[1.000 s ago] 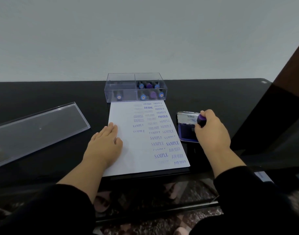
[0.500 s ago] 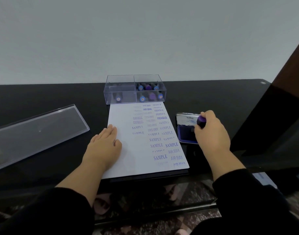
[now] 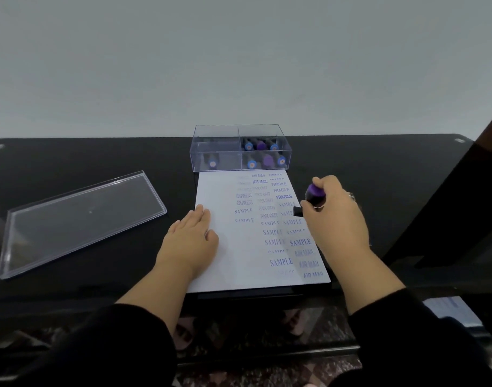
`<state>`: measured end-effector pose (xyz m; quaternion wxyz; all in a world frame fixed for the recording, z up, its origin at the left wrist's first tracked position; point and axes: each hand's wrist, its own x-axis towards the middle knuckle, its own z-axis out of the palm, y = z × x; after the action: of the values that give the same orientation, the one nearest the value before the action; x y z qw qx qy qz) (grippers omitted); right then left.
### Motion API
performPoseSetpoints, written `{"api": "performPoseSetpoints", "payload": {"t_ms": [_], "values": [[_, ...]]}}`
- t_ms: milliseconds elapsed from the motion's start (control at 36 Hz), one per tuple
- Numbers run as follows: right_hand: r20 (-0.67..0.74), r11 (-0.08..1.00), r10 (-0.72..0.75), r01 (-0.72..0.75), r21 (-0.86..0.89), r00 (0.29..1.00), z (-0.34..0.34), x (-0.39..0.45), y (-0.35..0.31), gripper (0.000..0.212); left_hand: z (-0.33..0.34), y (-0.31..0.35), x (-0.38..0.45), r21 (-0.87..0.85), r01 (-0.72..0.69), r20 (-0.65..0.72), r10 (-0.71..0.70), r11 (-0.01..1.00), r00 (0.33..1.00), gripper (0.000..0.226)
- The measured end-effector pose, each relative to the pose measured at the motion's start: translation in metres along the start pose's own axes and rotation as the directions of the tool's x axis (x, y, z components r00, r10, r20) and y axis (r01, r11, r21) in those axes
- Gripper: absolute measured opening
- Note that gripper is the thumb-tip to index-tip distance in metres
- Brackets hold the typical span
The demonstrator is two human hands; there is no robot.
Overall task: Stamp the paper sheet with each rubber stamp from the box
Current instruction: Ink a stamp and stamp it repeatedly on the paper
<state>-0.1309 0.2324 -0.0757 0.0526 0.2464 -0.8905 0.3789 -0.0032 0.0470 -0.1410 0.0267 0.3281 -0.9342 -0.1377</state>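
A white paper sheet [image 3: 239,247] lies on the black table, its right half covered with several blue prints such as SAMPLE, AIR MAIL and FRAGILE. My left hand [image 3: 190,238] lies flat on the sheet's left edge. My right hand [image 3: 335,216] grips a purple-topped rubber stamp [image 3: 314,195] over the sheet's right edge, tilted, its black base pointing left. The clear stamp box [image 3: 240,148] stands behind the sheet, with several stamps in its right compartment and one in the left. My right hand hides the ink pad.
The clear box lid [image 3: 80,216] lies on the table to the left. A dark panel [image 3: 462,208] rises at the right edge. The table's front edge runs just below the sheet, with patterned floor beneath.
My right hand has lifted the stamp off the ink pad and carried it left to the sheet's right edge. My left hand stays on the paper.
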Motion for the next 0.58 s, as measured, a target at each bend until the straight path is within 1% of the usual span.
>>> {"api": "performPoseSetpoints", "payload": {"t_ms": [83, 222, 389, 583], "values": [[0.032, 1.0, -0.021, 0.02, 0.016, 0.999, 0.008, -0.002, -0.008, 0.022, -0.001, 0.0, -0.001, 0.002, 0.0, 0.007, 0.0, 1.0, 1.0, 0.055], [0.092, 0.998, -0.069, 0.067, 0.018, 0.993, 0.023, -0.005, -0.02, 0.022, -0.002, -0.001, -0.001, -0.006, 0.002, 0.008, -0.002, 1.0, 1.0, 0.055], [0.163, 0.992, -0.124, 0.122, 0.022, 0.979, 0.041, -0.009, -0.028, 0.032, -0.003, 0.0, -0.002, -0.017, 0.004, 0.021, -0.004, 1.0, 1.0, 0.055], [0.233, 0.988, -0.15, 0.153, 0.004, 0.961, 0.054, -0.011, -0.035, 0.036, -0.005, 0.0, -0.002, -0.014, 0.004, 0.032, -0.004, 1.0, 0.999, 0.054]]}}
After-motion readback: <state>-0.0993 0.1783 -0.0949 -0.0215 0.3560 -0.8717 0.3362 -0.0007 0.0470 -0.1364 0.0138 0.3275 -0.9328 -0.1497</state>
